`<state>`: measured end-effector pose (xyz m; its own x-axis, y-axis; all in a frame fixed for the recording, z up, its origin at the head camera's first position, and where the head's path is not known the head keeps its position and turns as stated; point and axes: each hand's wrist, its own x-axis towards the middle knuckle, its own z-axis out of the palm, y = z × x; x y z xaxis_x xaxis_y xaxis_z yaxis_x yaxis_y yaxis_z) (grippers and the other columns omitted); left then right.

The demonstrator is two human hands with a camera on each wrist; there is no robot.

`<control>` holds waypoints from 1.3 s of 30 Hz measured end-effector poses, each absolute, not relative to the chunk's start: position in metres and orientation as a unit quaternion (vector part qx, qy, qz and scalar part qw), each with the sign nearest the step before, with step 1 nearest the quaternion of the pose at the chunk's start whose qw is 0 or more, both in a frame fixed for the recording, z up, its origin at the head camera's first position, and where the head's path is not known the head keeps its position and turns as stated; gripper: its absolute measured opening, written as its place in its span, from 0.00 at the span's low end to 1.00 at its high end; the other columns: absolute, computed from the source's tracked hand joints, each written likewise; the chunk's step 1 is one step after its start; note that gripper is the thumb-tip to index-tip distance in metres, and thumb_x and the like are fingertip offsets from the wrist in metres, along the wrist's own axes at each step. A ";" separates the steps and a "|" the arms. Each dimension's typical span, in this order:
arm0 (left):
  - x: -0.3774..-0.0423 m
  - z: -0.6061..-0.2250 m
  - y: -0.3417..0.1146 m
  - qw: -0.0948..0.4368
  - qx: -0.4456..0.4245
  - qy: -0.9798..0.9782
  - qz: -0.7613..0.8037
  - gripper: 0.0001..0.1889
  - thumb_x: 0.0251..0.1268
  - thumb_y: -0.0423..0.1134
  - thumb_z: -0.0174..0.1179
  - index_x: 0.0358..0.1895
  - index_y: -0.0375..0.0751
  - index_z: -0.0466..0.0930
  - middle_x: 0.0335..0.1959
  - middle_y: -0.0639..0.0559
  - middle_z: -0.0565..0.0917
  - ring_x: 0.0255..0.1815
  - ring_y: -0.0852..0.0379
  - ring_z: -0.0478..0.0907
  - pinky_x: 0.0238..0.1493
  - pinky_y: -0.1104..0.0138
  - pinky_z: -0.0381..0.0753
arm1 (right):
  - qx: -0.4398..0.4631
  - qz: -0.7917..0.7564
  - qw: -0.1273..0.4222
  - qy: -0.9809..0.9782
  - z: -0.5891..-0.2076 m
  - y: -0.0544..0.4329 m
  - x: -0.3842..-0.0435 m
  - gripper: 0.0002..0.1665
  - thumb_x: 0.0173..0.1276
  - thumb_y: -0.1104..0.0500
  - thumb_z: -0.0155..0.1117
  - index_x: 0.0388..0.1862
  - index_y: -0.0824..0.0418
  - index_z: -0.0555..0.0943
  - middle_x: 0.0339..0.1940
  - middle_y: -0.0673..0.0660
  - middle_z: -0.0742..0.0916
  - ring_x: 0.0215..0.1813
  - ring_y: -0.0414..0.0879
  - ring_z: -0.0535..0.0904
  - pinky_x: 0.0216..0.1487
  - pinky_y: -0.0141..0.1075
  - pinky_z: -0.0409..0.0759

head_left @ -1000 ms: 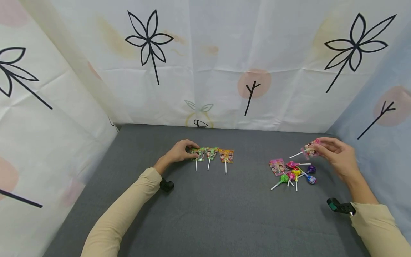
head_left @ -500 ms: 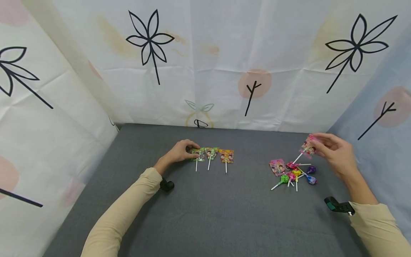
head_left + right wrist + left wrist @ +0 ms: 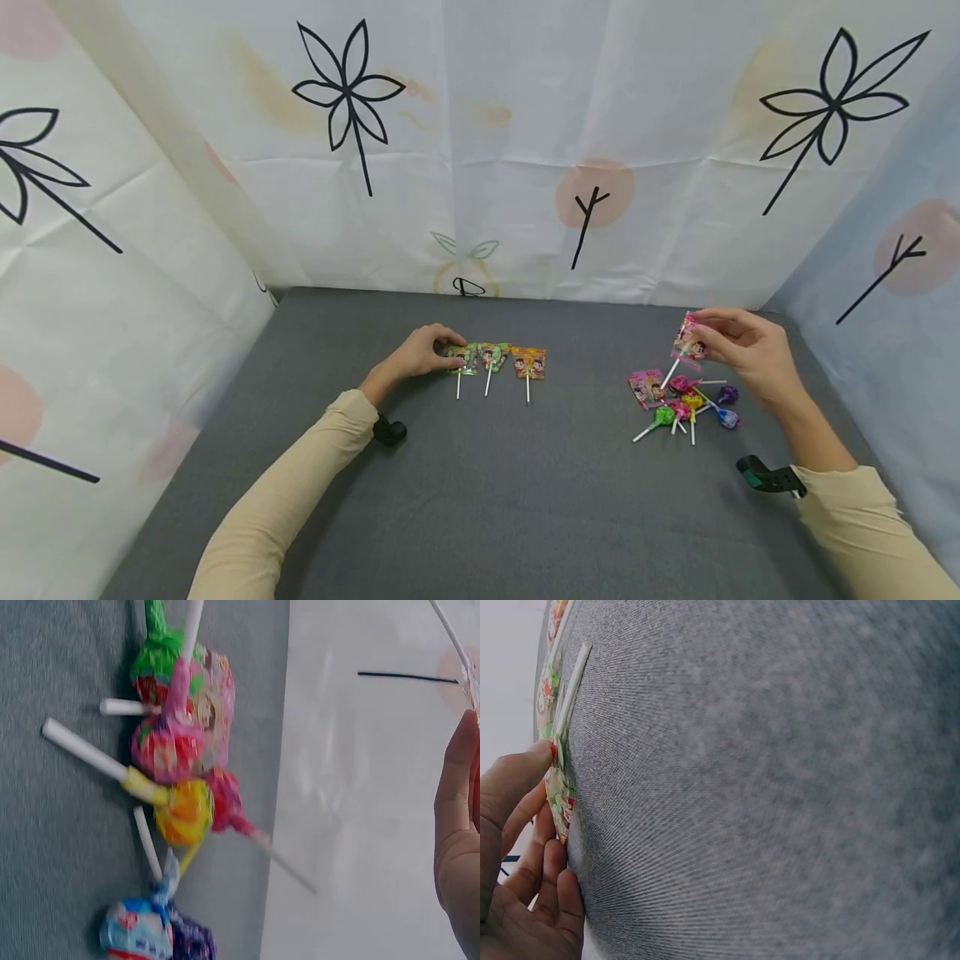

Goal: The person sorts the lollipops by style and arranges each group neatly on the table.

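Observation:
My left hand (image 3: 417, 352) pinches the wrapper of a flat green lollipop (image 3: 467, 358) between thumb and fingers; it lies on the grey cloth. To its right in the row are another green lollipop (image 3: 493, 357) and an orange one (image 3: 529, 364), sticks toward me. A flat pink-wrapped lollipop (image 3: 686, 340), stick pointing down, is pinched by my right hand (image 3: 750, 352) above a loose pile. That pile has a flat pink lollipop (image 3: 647, 388) and round green (image 3: 663, 417), yellow (image 3: 186, 814), pink (image 3: 166, 746), blue (image 3: 727, 418) and purple (image 3: 727, 395) ones.
Grey cloth (image 3: 510, 500) covers the table. Behind it hangs a white patterned curtain (image 3: 510, 217), with more fabric at both sides. Dark straps with small devices sit on both wrists, the right one (image 3: 768, 477) showing green.
My right hand has moved left with the pink lollipop, from the pile's right side to above it, and the stick has swung more downward. My left hand stays put.

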<state>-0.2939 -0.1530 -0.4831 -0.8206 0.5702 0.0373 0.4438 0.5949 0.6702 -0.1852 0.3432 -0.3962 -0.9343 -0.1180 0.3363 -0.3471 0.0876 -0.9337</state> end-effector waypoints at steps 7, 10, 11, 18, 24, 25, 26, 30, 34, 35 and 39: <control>-0.294 -0.483 -0.154 0.085 0.291 0.887 0.349 0.17 0.65 0.40 0.72 0.55 0.37 0.86 0.51 0.46 0.82 0.50 0.48 0.77 0.53 0.52 0.75 | 0.165 0.628 0.067 -0.758 -0.404 0.326 -0.189 0.13 0.75 0.72 0.59 0.55 0.79 0.80 0.43 0.56 0.88 0.38 0.43 0.85 0.39 0.33 0.84; -0.294 -0.483 -0.153 0.087 0.287 0.887 0.351 0.17 0.65 0.40 0.72 0.55 0.37 0.86 0.51 0.45 0.81 0.50 0.48 0.77 0.53 0.52 0.75 | 0.177 0.635 0.047 -0.751 -0.408 0.319 -0.190 0.13 0.77 0.71 0.58 0.55 0.79 0.79 0.43 0.56 0.88 0.38 0.44 0.84 0.40 0.34 0.84; -0.294 -0.483 -0.153 0.087 0.287 0.887 0.350 0.17 0.66 0.40 0.72 0.55 0.37 0.86 0.51 0.45 0.81 0.50 0.48 0.76 0.53 0.52 0.75 | 0.180 0.632 0.041 -0.753 -0.410 0.317 -0.191 0.13 0.77 0.71 0.58 0.55 0.78 0.79 0.43 0.56 0.88 0.38 0.44 0.83 0.40 0.34 0.84; -0.291 -0.481 -0.154 0.083 0.287 0.889 0.348 0.17 0.66 0.40 0.72 0.55 0.37 0.86 0.50 0.45 0.81 0.50 0.48 0.76 0.53 0.52 0.75 | 0.192 0.611 -0.006 -0.768 -0.417 0.302 -0.195 0.15 0.75 0.70 0.61 0.57 0.77 0.79 0.50 0.58 0.87 0.43 0.44 0.84 0.44 0.35 0.83; -0.291 -0.482 -0.154 0.078 0.290 0.887 0.349 0.17 0.66 0.40 0.71 0.55 0.37 0.86 0.51 0.45 0.81 0.50 0.48 0.76 0.53 0.52 0.75 | 0.188 0.609 -0.047 -0.769 -0.423 0.291 -0.198 0.17 0.73 0.71 0.65 0.58 0.76 0.79 0.48 0.63 0.87 0.41 0.46 0.84 0.41 0.38 0.84; -0.291 -0.482 -0.154 0.078 0.291 0.887 0.350 0.17 0.66 0.40 0.71 0.55 0.37 0.86 0.51 0.45 0.81 0.50 0.48 0.76 0.53 0.52 0.75 | 0.185 0.608 -0.051 -0.770 -0.424 0.289 -0.198 0.18 0.72 0.70 0.66 0.58 0.76 0.79 0.47 0.64 0.87 0.41 0.46 0.85 0.39 0.38 0.84; -0.291 -0.482 -0.154 0.078 0.291 0.887 0.351 0.17 0.66 0.40 0.72 0.55 0.37 0.86 0.51 0.45 0.81 0.50 0.48 0.76 0.53 0.52 0.75 | 0.181 0.607 -0.055 -0.772 -0.425 0.287 -0.198 0.18 0.72 0.70 0.67 0.58 0.75 0.80 0.47 0.64 0.87 0.41 0.47 0.85 0.39 0.39 0.84; -0.291 -0.482 -0.154 0.077 0.293 0.886 0.351 0.17 0.66 0.39 0.72 0.55 0.37 0.86 0.51 0.45 0.81 0.50 0.48 0.76 0.53 0.53 0.75 | 0.165 0.592 -0.060 -0.787 -0.427 0.282 -0.198 0.19 0.71 0.66 0.69 0.59 0.70 0.81 0.50 0.63 0.86 0.44 0.48 0.85 0.37 0.40 0.83; -0.292 -0.483 -0.154 0.080 0.295 0.885 0.353 0.17 0.66 0.40 0.72 0.54 0.37 0.86 0.50 0.46 0.81 0.49 0.49 0.77 0.52 0.54 0.76 | 0.161 0.595 -0.063 -0.785 -0.430 0.276 -0.199 0.20 0.71 0.65 0.70 0.59 0.70 0.82 0.54 0.63 0.85 0.47 0.48 0.85 0.42 0.41 0.83; -0.292 -0.483 -0.154 0.081 0.294 0.884 0.354 0.17 0.66 0.40 0.72 0.54 0.37 0.86 0.50 0.46 0.81 0.48 0.50 0.77 0.52 0.54 0.76 | 0.162 0.596 -0.063 -0.784 -0.431 0.275 -0.199 0.20 0.71 0.65 0.70 0.59 0.70 0.81 0.54 0.63 0.85 0.48 0.48 0.85 0.43 0.42 0.83; -0.291 -0.482 -0.154 0.083 0.293 0.883 0.357 0.17 0.65 0.40 0.72 0.55 0.36 0.86 0.51 0.46 0.81 0.48 0.49 0.77 0.51 0.53 0.76 | 0.167 0.613 -0.061 -0.770 -0.433 0.270 -0.201 0.20 0.71 0.67 0.69 0.59 0.74 0.80 0.54 0.63 0.85 0.48 0.47 0.85 0.45 0.42 0.84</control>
